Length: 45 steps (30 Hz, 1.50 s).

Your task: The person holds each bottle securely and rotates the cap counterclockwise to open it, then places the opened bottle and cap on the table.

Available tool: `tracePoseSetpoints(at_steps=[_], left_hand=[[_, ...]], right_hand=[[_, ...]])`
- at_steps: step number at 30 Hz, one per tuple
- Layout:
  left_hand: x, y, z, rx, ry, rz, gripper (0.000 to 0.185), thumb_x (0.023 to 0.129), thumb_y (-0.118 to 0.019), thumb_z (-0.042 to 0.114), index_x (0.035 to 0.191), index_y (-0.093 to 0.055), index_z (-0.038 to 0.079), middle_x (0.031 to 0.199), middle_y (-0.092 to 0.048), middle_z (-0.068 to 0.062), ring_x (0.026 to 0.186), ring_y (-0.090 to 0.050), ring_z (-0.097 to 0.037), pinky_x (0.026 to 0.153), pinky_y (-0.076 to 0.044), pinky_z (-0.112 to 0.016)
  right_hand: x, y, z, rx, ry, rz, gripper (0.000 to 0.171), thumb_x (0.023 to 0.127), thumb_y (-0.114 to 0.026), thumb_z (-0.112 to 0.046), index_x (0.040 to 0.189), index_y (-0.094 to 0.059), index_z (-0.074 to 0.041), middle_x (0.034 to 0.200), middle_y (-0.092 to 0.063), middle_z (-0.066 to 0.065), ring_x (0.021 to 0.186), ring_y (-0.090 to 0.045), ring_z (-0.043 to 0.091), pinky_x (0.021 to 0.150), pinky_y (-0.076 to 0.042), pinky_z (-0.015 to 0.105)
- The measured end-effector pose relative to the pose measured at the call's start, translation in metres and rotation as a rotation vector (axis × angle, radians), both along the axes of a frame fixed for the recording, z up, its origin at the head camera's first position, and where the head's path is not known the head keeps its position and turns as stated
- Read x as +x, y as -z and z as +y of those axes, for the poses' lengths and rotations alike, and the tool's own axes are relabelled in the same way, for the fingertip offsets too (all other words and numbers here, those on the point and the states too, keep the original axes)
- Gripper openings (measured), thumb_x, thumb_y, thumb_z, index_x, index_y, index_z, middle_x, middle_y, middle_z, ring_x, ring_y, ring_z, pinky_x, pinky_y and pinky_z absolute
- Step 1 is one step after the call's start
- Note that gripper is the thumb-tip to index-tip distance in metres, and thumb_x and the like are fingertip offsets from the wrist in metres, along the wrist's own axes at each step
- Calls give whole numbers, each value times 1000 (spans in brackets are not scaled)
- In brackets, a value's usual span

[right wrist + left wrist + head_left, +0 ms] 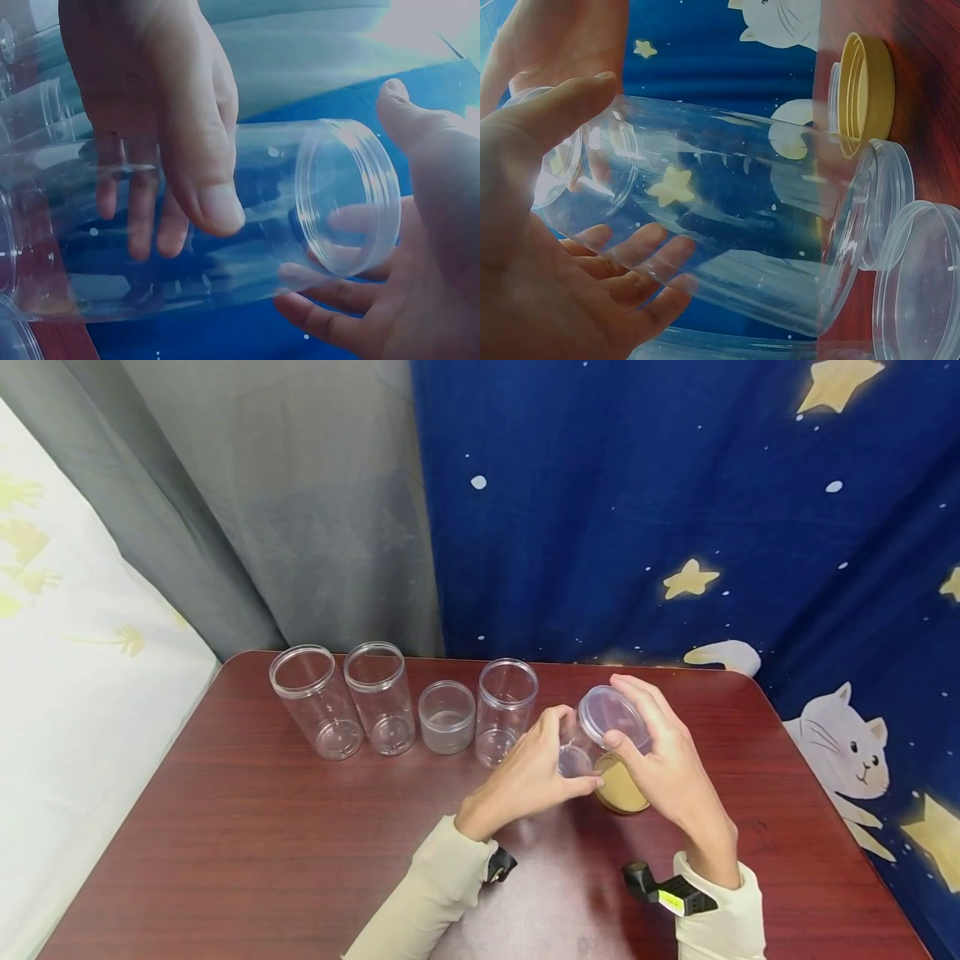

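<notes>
A tall clear plastic jar (pixel 727 217) is held tilted off the table, its threaded rim (pixel 360 195) toward my right hand. My left hand (pixel 534 766) grips the jar round its side, thumb (pixel 199 172) on one face and fingers on the other. Cupped about the rim end is my right hand (pixel 667 760). Its thumb (pixel 397 112) stands apart from the rim, while its fingers lie behind and below it. Under the jar sit a gold lid (pixel 624 789) and clear round lids (pixel 922 277) on the table.
To the left, along the back of the dark red table (pixel 262 852), stand two tall clear jars (pixel 318 710) (pixel 382 702), a short clear jar (pixel 447 718) and another tall jar (pixel 506 710). Grey and blue curtains (pixel 562 527) hang right behind the table's back edge.
</notes>
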<state>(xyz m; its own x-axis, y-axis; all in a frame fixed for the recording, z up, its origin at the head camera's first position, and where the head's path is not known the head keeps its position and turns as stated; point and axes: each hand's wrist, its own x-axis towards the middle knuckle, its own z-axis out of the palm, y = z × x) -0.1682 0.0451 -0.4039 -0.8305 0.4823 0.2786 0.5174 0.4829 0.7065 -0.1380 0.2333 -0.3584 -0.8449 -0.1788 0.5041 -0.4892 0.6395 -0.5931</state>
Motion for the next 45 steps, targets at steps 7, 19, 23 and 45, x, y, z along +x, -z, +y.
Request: tracePoseSetpoints(at_steps=[7,19,23,45], left_hand=[[0,2,2,-36,-5,26,82,77,-81,43,138,-39,8,122,-53,-4,107,-55,-17,94,-48,-31],[4,5,8,45,-21,-15,97,73,-85,48,145,-35,8,134,-51,-5,113,-59,-19,99,-49,-33],[3,6,9,88,-34,-13,98,70,-87,47,145,-35,10,133,-53,-2,113,-58,-18,98,-49,-33],[-1,8,5,135,31,-40,88,74,-83,44,143,-39,12,132,-54,-2,114,-55,-12,98,-48,-29]], right_hand=[[0,0,-8,68,71,-13,73,83,-80,-19,147,-46,-15,143,-51,6,121,-55,26,100,-43,29],[2,1,-16,12,152,-27,62,87,-76,-20,144,-50,-17,133,-57,6,107,-60,25,85,-52,44],[2,0,-18,-2,151,-12,61,87,-75,-19,143,-52,-20,135,-57,3,109,-60,23,87,-47,25],[-2,0,-19,-95,6,109,63,75,-81,2,133,-64,-15,126,-62,6,107,-58,14,89,-43,8]])
